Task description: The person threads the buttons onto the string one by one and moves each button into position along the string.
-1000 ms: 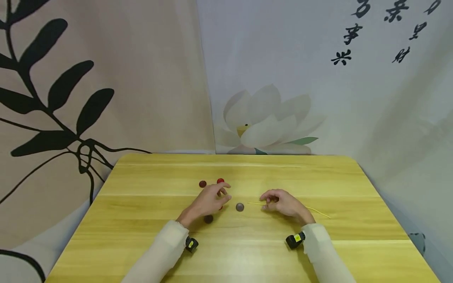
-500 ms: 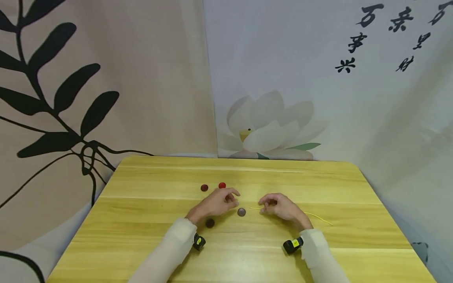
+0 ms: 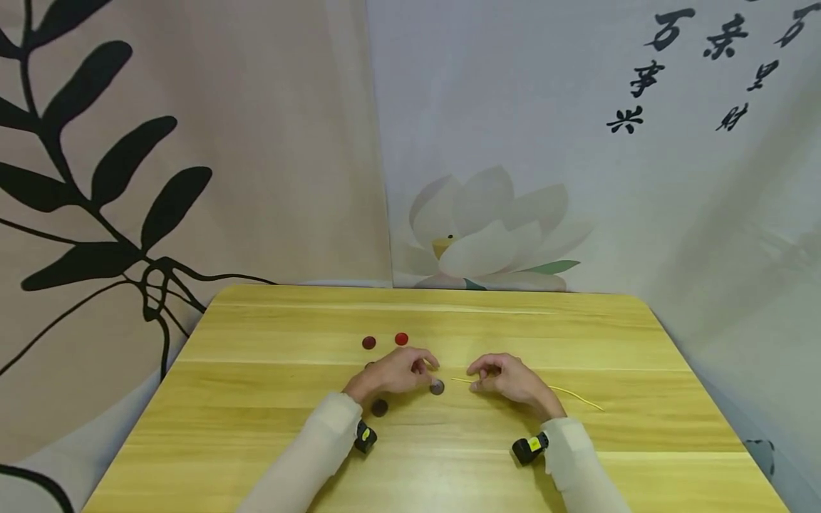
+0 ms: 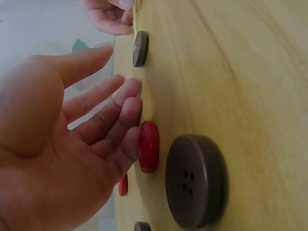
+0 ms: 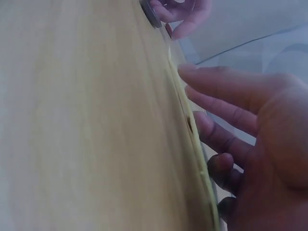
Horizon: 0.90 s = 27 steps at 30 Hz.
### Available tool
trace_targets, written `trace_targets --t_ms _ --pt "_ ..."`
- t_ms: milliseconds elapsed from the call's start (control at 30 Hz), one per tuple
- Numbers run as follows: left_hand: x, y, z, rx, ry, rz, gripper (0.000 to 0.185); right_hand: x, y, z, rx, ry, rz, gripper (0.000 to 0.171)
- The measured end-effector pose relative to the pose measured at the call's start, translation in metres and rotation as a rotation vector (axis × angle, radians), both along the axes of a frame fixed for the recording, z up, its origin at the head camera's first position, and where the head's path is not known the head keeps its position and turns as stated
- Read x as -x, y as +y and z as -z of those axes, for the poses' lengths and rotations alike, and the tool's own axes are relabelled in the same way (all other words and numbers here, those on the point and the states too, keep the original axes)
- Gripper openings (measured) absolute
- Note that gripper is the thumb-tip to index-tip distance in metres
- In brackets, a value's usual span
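Observation:
My left hand (image 3: pixel 398 370) reaches over the table, its fingertips close to a grey-brown button (image 3: pixel 437 387). In the left wrist view its thumb is spread from the lightly bent fingers, with nothing held. Near that palm lie a red button (image 4: pixel 148 147) and a large dark brown button with several holes (image 4: pixel 190 180). My right hand (image 3: pixel 507 374) hovers by a thin yellow cord (image 3: pixel 577 397). The right wrist view shows its thumb and fingers apart, fingertips right beside the cord (image 5: pixel 196 139), which runs along the tabletop.
Beyond the left hand sit a bright red button (image 3: pixel 401 338) and a dark red button (image 3: pixel 368 343). Another button (image 3: pixel 368 365) is mostly hidden by that hand. The wooden table (image 3: pixel 288 456) ends at a curtain (image 3: pixel 288 178) with printed leaves and a lotus.
My left hand has moved right, from among the buttons to the grey-brown one, uncovering the bright red button. The right hand stays by the cord. The head view has shifted slightly.

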State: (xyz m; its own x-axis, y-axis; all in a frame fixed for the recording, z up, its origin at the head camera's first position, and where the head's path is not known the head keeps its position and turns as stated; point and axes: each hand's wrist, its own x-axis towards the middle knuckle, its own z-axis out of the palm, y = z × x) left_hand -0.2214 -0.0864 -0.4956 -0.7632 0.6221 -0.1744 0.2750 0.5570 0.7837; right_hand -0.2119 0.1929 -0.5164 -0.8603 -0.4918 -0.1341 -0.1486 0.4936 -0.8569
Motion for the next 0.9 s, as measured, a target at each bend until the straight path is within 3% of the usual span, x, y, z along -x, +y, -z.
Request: trace_targets --t_ms 467,900 --pt "-0.0009 -0.0014 0.0017 -0.018 -0.112 -0.018 0.012 -0.0018 -0.0042 0.0054 -0.031 0.061 -0.004 0.019" --pt "0.001 0.004 0.0055 -0.02 -0.105 -0.039 0.008 -0.001 -0.0071 0.001 -0.123 0.123 0.047 0.013"
